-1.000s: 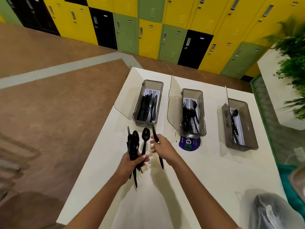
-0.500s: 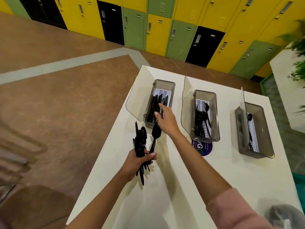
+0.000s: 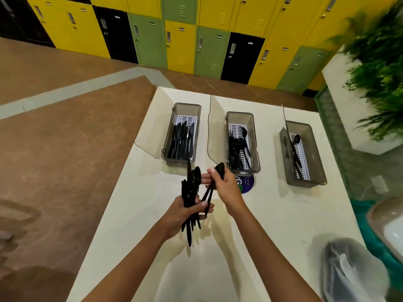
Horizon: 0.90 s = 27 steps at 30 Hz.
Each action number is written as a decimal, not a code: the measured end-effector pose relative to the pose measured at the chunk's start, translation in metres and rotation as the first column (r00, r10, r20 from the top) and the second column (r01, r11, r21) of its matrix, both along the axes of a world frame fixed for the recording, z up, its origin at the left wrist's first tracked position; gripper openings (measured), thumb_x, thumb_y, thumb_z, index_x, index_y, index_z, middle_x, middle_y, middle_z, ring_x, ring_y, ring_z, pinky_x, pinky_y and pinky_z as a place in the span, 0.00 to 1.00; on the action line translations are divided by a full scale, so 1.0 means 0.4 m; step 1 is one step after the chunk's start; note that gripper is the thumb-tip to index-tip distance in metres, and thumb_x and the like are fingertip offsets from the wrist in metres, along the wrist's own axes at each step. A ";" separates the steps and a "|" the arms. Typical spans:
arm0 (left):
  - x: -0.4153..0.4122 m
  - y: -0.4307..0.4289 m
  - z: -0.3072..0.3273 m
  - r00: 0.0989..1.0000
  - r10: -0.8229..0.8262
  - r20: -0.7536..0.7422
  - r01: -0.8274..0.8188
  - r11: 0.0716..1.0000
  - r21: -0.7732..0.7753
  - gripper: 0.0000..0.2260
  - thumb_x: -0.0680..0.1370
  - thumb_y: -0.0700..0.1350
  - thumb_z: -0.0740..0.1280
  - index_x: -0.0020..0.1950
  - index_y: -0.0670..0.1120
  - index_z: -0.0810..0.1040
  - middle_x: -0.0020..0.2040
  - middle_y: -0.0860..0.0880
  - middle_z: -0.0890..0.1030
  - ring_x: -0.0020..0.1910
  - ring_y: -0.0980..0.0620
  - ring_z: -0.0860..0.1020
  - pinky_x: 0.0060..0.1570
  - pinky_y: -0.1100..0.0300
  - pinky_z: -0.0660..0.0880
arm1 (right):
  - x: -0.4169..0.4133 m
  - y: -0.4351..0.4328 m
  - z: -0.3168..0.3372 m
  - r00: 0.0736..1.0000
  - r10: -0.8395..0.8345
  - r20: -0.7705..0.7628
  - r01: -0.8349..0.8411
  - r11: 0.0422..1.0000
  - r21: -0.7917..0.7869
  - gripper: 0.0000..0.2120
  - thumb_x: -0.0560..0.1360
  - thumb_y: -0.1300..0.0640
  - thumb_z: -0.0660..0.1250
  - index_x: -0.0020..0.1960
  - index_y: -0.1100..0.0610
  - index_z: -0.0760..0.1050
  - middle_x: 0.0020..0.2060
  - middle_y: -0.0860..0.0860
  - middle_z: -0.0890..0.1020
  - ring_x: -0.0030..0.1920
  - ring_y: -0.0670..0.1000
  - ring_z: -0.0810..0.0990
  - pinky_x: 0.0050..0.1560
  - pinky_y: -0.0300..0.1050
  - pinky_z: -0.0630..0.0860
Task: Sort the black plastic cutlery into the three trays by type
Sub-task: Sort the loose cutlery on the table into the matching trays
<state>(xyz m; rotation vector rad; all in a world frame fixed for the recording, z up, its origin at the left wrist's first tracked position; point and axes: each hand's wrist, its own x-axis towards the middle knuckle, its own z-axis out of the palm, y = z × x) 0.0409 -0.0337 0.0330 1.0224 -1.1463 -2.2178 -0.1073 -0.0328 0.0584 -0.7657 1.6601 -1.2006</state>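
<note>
Cutlery bundle (image 3: 190, 199) stands upright in the clenched left hand (image 3: 182, 214) above the white table (image 3: 272, 214). Right hand (image 3: 226, 188) pinches two spoon handles (image 3: 209, 192) from it, near the knife tray (image 3: 182, 136) and middle tray (image 3: 242, 142).

A far wall is lined with yellow, green and black lockers (image 3: 181, 46). A brown floor (image 3: 65, 149) is crossed by a grey band (image 3: 72, 92). A white planter (image 3: 353, 110) with greenery (image 3: 379, 62) is seen at right.
</note>
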 end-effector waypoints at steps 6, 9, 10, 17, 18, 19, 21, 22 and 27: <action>-0.092 0.028 0.014 0.994 -0.082 0.069 0.087 0.993 -0.082 0.04 0.76 0.41 0.68 0.41 0.45 0.77 0.55 0.40 0.82 0.55 0.46 0.82 0.46 0.54 0.80 | -0.126 0.055 0.037 0.979 -0.182 0.087 0.187 0.981 -0.054 0.13 0.84 0.56 0.51 0.53 0.60 0.73 0.36 0.53 0.81 0.26 0.43 0.74 0.30 0.36 0.71; -0.138 0.046 0.014 0.987 -0.117 0.113 0.129 0.986 -0.105 0.05 0.78 0.44 0.67 0.48 0.42 0.78 0.52 0.42 0.82 0.50 0.49 0.83 0.40 0.60 0.78 | -0.170 0.085 0.024 0.985 -0.156 -0.073 0.155 0.988 -0.017 0.13 0.83 0.51 0.55 0.49 0.55 0.75 0.33 0.50 0.77 0.26 0.42 0.69 0.26 0.35 0.65; -0.153 0.052 0.015 0.983 -0.132 0.130 0.148 0.982 -0.116 0.06 0.78 0.44 0.66 0.48 0.42 0.77 0.49 0.44 0.83 0.47 0.50 0.83 0.37 0.61 0.77 | -0.180 0.096 0.017 0.986 -0.133 -0.096 0.135 0.991 0.007 0.12 0.81 0.49 0.58 0.48 0.54 0.76 0.32 0.49 0.76 0.27 0.42 0.69 0.26 0.35 0.64; -0.231 0.073 0.037 0.972 -0.192 0.136 0.213 0.964 -0.162 0.11 0.80 0.48 0.62 0.42 0.43 0.71 0.34 0.48 0.75 0.28 0.53 0.72 0.33 0.60 0.70 | -0.220 0.154 0.010 0.991 -0.086 -0.098 0.092 0.994 0.057 0.10 0.77 0.47 0.65 0.41 0.52 0.75 0.32 0.46 0.77 0.26 0.42 0.67 0.26 0.37 0.64; -0.240 0.074 0.040 0.968 -0.203 0.145 0.226 0.961 -0.159 0.12 0.80 0.49 0.61 0.41 0.44 0.70 0.33 0.49 0.74 0.28 0.53 0.71 0.33 0.61 0.70 | -0.229 0.160 0.015 0.993 -0.086 -0.084 0.090 0.995 0.048 0.12 0.77 0.47 0.65 0.40 0.53 0.74 0.32 0.47 0.77 0.26 0.43 0.66 0.27 0.37 0.64; -0.246 0.074 0.042 0.966 -0.211 0.150 0.234 0.960 -0.155 0.12 0.81 0.49 0.61 0.41 0.44 0.69 0.32 0.50 0.74 0.28 0.53 0.70 0.33 0.61 0.70 | -0.236 0.164 0.020 0.994 -0.086 -0.069 0.089 0.995 0.040 0.14 0.77 0.45 0.65 0.40 0.54 0.74 0.31 0.48 0.75 0.26 0.44 0.65 0.27 0.38 0.63; -0.261 0.077 0.044 0.964 -0.222 0.148 0.244 0.957 -0.156 0.12 0.81 0.50 0.61 0.42 0.44 0.68 0.31 0.50 0.73 0.28 0.54 0.70 0.32 0.62 0.70 | -0.250 0.175 0.026 0.995 -0.092 -0.048 0.093 0.995 0.026 0.19 0.76 0.41 0.64 0.39 0.56 0.71 0.30 0.50 0.70 0.26 0.46 0.63 0.28 0.39 0.63; -0.267 0.079 0.045 0.963 -0.225 0.146 0.247 0.956 -0.158 0.12 0.81 0.50 0.61 0.43 0.43 0.68 0.31 0.50 0.73 0.28 0.54 0.70 0.32 0.63 0.70 | -0.254 0.178 0.026 0.995 -0.094 -0.046 0.095 0.995 0.024 0.20 0.76 0.40 0.64 0.39 0.56 0.70 0.30 0.50 0.69 0.27 0.46 0.63 0.28 0.39 0.63; -0.292 0.094 0.039 0.959 -0.241 0.147 0.263 0.953 -0.153 0.12 0.80 0.50 0.61 0.44 0.43 0.69 0.33 0.49 0.74 0.28 0.54 0.71 0.31 0.63 0.70 | -0.284 0.194 0.017 0.985 -0.142 -0.101 0.143 0.990 0.002 0.12 0.76 0.45 0.67 0.41 0.53 0.75 0.33 0.45 0.78 0.25 0.39 0.71 0.34 0.37 0.67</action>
